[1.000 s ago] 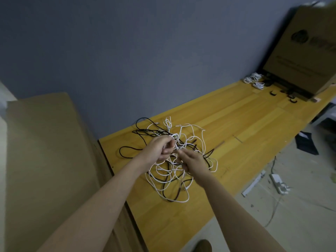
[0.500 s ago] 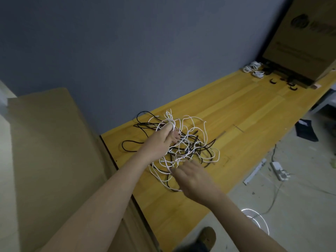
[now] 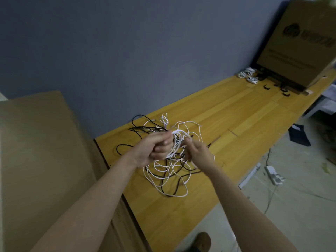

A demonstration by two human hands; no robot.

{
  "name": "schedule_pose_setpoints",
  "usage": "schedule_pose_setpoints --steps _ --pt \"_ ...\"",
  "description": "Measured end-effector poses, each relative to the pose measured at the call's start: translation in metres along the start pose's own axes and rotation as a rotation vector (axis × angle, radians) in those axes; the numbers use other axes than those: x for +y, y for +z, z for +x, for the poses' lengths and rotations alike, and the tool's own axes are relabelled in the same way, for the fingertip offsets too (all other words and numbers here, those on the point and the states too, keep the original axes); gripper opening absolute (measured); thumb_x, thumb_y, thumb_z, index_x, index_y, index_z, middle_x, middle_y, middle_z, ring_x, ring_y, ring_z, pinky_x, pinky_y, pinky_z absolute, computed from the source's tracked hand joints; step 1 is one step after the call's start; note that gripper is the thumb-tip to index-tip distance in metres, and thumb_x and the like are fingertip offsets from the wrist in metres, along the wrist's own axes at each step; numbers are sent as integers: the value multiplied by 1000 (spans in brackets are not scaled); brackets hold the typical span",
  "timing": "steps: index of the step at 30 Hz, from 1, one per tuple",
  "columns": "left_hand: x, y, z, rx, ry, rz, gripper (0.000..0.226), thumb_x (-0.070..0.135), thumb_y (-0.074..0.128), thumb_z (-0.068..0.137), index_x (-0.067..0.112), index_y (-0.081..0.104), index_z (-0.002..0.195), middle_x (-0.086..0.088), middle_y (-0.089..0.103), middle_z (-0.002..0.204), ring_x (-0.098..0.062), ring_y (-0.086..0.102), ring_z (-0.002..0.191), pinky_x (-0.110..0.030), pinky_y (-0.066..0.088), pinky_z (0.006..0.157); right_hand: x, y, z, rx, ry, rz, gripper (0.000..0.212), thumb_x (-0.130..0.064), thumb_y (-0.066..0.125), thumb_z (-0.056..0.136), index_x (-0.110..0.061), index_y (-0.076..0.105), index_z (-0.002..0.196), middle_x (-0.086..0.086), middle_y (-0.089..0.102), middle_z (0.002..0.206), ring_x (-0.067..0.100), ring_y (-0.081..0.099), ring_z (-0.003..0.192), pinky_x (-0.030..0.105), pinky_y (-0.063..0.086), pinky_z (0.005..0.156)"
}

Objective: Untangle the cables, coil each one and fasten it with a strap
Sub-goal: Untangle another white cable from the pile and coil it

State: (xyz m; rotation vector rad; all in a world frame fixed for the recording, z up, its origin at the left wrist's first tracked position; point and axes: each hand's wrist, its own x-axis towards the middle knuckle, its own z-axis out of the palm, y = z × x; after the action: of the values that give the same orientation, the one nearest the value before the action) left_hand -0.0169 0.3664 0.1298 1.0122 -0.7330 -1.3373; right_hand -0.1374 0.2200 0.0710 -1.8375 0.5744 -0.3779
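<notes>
Since half a second ago your right hand (image 3: 198, 151) has risen to the white cable (image 3: 175, 142) gripped in your left hand (image 3: 156, 148), pinching it above the tangle (image 3: 169, 171) on the worktop (image 3: 245, 113). Feed loops slowly.

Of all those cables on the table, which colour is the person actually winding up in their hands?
A white cable: its loops are bunched in the left hand, with the right hand at them. The black cables lie loose on the table.
</notes>
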Motion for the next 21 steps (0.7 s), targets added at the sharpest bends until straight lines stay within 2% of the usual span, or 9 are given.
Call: schedule_pose_setpoints --steps 2,4,6,8,11,13,15,18,21 --pt "2 1 5 97 118 -158 27 28 40 94 16 50 71 8 38 49 -4 30 37 -15 27 39 12 29 -4 -198 22 -277 43 -55 32 96 -27 64 96 -5 58 64 10 54 58 25 46 56" --pt "2 -3 10 268 227 -202 21 21 38 97 11 47 82 5 49 55 -8 42 42 -17 38 43 27 50 -14 -395 -59 -693 41 -47 30 102 -18 54 119 11 64 89 27 60 82 36 48 69" --pt "-2 -11 14 488 271 22 23 18 32 104 10 47 88 4 62 66 -11 59 54 -19 49 54 31 60 -29 -439 -199 -928 37 -38 30 104 -12 44 127 17 64 96 36 60 84 37 41 62" --pt "-9 -17 15 603 249 519 23 25 27 105 15 43 92 3 65 83 -9 67 73 -25 55 71 23 59 -44 -383 -357 -979 33 -33 33 104 -8 47 120 16 64 92 36 59 79 36 35 58" --pt "-19 -15 14 480 148 1030 17 34 25 104 26 35 92 8 62 99 -7 64 94 -37 51 87 4 47 -59 -245 -723 -926 23 -20 46 97 -4 62 90 9 61 72 28 56 61 33 42 54" --pt "-19 -15 13 421 75 1086 19 34 25 104 21 34 94 11 62 101 -8 65 94 -40 50 87 -10 31 -57 -82 -906 -844 20 -13 51 92 -4 67 83 6 58 68 24 52 58 31 41 54" --pt "-17 -14 11 368 -18 1074 29 40 25 104 16 40 96 14 68 85 -3 66 79 -37 49 79 -29 10 -46 86 -1003 -834 15 -11 58 90 -5 71 83 5 55 66 22 48 59 31 38 54" --pt "-12 -7 6 288 -95 1007 70 67 12 93 14 55 74 9 62 53 -3 55 47 -29 40 61 -50 -23 -19 249 -995 -843 9 -13 65 87 -9 73 87 6 54 68 24 50 60 31 39 51" --pt "-9 -6 6 227 -56 807 79 76 7 86 14 49 60 4 44 45 -11 40 43 -25 35 58 -58 -36 11 299 -773 -560 17 -24 64 89 -10 73 89 1 58 75 13 53 67 26 41 58"
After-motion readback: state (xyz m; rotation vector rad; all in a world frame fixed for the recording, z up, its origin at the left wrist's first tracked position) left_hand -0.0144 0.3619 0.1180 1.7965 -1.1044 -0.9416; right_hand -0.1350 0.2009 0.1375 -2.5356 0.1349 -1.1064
